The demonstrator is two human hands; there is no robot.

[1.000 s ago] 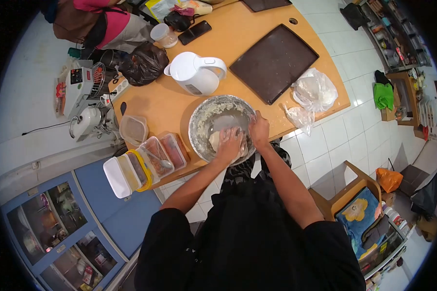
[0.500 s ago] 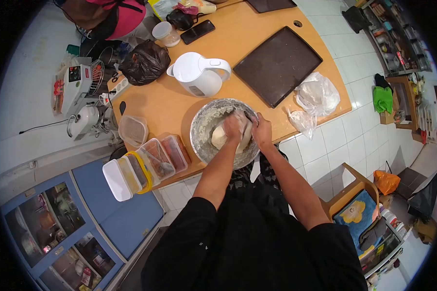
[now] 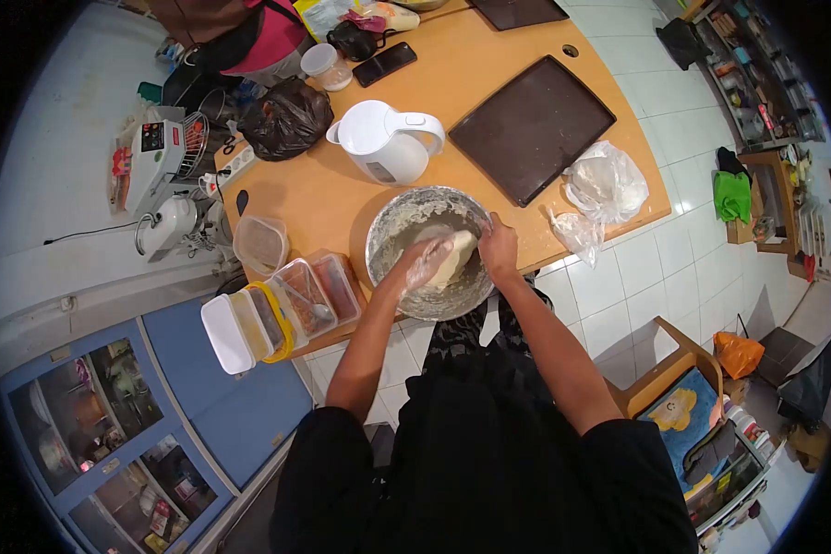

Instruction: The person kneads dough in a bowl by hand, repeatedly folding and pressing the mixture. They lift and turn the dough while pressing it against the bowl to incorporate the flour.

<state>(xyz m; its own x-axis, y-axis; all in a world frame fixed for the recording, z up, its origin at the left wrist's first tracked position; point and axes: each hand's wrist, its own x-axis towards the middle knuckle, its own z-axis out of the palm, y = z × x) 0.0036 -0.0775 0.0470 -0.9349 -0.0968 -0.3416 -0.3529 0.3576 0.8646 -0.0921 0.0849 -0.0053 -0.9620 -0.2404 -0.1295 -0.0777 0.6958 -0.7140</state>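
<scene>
A metal bowl [image 3: 384, 222] with flour and dough smeared on its inner wall sits at the table's front edge. Inside it lies a pale lump of dough [image 3: 456, 258]. My left hand [image 3: 425, 262], floury, is in the bowl against the left side of the dough, its fingers curved round it. At the bowl's right rim my right hand [image 3: 499, 249] is closed on the edge.
Behind the bowl stands a white kettle [image 3: 386, 143]. A dark baking tray [image 3: 532, 129] and plastic bags of white powder [image 3: 606, 183] are to the right. Plastic containers [image 3: 291, 305] line the left edge, near a black bag [image 3: 287, 118] and a phone [image 3: 384, 64].
My left hand has moved left and down inside the bowl, and more of the dough now shows to its right. My right hand stays at the rim. The whole view has shifted slightly.
</scene>
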